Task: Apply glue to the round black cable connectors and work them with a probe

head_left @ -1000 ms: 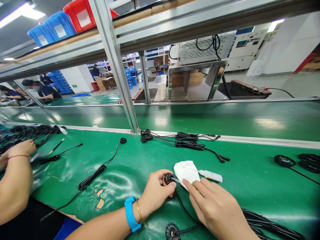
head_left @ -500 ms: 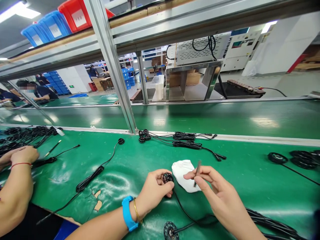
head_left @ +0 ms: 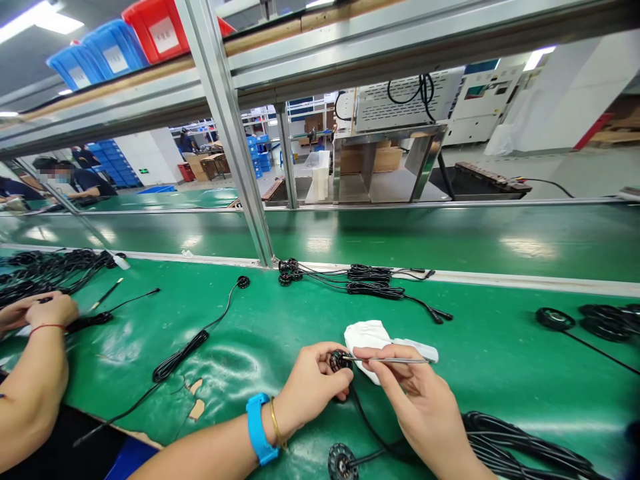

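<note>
My left hand (head_left: 320,375) pinches a round black cable head (head_left: 340,361) between thumb and fingers, its face turned up and to the right. From it a black cable (head_left: 367,417) runs down toward the lower right. My right hand (head_left: 417,393) grips a slim metal tool (head_left: 395,360), tweezers by its look, held almost level. Its tip reaches the face of the cable head; whether it touches cannot be made out. Behind the right fingers lie a crumpled white cloth (head_left: 367,331) and a pale translucent piece (head_left: 420,349), partly hidden.
Another round cable head (head_left: 343,461) lies near the front edge, with coiled cable (head_left: 520,440) to its right. More cables (head_left: 375,288) rest by the metal post (head_left: 227,133). A co-worker's hands (head_left: 50,312) work at far left beside a cable pile (head_left: 55,270). The green mat has a torn patch (head_left: 196,408).
My right hand has moved left and turned the metal tool from upright to level, bringing its tip to the cable head. The pale translucent piece now shows behind the fingers.
</note>
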Tool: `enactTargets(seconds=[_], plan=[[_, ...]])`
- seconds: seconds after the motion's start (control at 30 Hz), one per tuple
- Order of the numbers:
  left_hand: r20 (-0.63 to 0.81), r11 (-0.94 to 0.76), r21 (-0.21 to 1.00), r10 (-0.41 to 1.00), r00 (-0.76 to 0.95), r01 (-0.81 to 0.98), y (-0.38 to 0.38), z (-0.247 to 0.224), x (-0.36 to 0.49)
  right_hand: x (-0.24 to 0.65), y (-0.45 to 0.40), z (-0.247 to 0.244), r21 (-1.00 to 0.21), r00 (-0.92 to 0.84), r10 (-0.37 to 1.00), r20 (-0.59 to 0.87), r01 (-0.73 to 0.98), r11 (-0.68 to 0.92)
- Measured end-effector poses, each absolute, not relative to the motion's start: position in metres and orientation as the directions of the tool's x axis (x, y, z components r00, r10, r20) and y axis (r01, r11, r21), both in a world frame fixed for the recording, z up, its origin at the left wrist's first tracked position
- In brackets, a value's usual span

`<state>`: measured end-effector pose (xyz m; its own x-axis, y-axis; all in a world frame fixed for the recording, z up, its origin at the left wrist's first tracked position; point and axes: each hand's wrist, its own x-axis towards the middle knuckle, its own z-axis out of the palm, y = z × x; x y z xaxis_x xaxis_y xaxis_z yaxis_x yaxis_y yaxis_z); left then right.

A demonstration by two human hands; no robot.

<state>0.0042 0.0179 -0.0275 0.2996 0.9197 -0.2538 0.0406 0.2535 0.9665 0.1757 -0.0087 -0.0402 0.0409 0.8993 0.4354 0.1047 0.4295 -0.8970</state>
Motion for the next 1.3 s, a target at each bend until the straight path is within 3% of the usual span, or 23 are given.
enactTargets(seconds=[0.17,0.43,0.67,1.3], plan=[[-0.247,0.240,0.969,0.919,0.309,0.061,0.0179,-0.0279,0.0047,0.1749,-0.0060,-0.0406,-0.884,0.008,0.896,0.444,0.165,0.437],[-0.204,0.193,0.979,0.921,0.331,0.066,0.0177,-0.0290,0.0057,0.1712,-0.0054,-0.0320,-0.716,-0.088,0.782,0.617,0.349,0.604],[-0.261,0.256,0.965,0.919,0.296,0.059,0.0187,-0.0263,0.0064,0.1768,-0.0087,-0.0379,-0.822,0.020,0.849,0.528,0.263,0.505],[-0.241,0.228,0.970,0.918,0.314,0.080,0.0174,-0.0300,0.0058,0.1731,-0.0064,-0.0381,-0.814,0.016,0.845,0.535,0.277,0.510]])
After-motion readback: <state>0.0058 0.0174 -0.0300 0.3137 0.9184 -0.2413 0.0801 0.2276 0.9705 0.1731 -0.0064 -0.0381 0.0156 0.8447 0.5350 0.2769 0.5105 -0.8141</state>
